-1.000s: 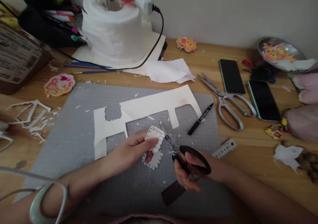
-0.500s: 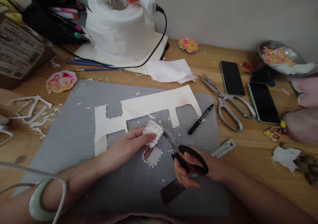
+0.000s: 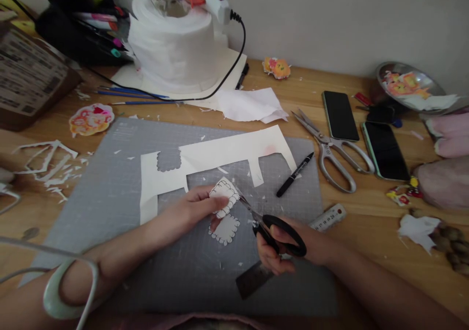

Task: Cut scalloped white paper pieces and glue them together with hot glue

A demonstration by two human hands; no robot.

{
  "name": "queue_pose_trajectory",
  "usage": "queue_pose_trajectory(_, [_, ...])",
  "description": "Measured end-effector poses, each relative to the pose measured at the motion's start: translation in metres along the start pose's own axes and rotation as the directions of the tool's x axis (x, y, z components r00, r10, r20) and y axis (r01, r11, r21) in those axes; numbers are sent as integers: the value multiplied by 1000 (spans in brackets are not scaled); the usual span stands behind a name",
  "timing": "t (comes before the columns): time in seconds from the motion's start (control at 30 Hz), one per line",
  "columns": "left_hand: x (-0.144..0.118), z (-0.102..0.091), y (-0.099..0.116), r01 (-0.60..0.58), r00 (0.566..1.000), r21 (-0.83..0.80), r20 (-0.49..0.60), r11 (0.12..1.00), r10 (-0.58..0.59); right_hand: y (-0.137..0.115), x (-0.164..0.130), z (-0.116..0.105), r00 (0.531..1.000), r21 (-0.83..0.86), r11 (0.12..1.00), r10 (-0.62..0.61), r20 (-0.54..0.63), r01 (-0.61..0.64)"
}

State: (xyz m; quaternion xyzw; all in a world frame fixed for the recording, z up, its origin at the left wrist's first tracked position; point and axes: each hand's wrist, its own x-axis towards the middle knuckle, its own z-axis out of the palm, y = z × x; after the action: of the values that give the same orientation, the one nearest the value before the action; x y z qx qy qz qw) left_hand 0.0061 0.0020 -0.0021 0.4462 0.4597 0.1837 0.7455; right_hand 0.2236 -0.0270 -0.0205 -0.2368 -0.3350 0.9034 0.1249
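Cutout (image 3: pixel 224 196) pinched in left hand (image 3: pixel 192 209) over the mat (image 3: pixel 110 213), near its middle, just above a second scalloped piece (image 3: pixel 224 230). Left forearm comes in from lower left, thumb on top. Right hand (image 3: pixel 289 252) closed through the black scissors (image 3: pixel 271 227), blades at cutout's right edge. Versus 0.5 s ago: cutout slightly lower, blades closer in. Marker (image 3: pixel 295 175) lies right of cutout.

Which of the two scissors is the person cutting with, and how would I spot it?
Start at the grey cutting mat; near its front edge the right hand grips the black-handled scissors. The other scissors, all metal, lie unused on the wood beside the phones.
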Motion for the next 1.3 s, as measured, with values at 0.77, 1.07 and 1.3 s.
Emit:
queue_pose_trajectory(0.77, [5, 4, -2, -39, 991, -247, -131, 968, 6, -4, 0, 0, 1000, -55, 998, 18, 10, -17])
queue_pose_trajectory(1.07, [4, 4, 1, -21, 990, -254, -138, 967, -15, -7, -1, 3, 997, -36, 996, 78, -30, -79])
queue_pose_trajectory(1.3, [3, 5, 2, -8, 988, -243, -150, 970, -29, -4, -1, 3, 996, -31, 996, 78, -44, -80])
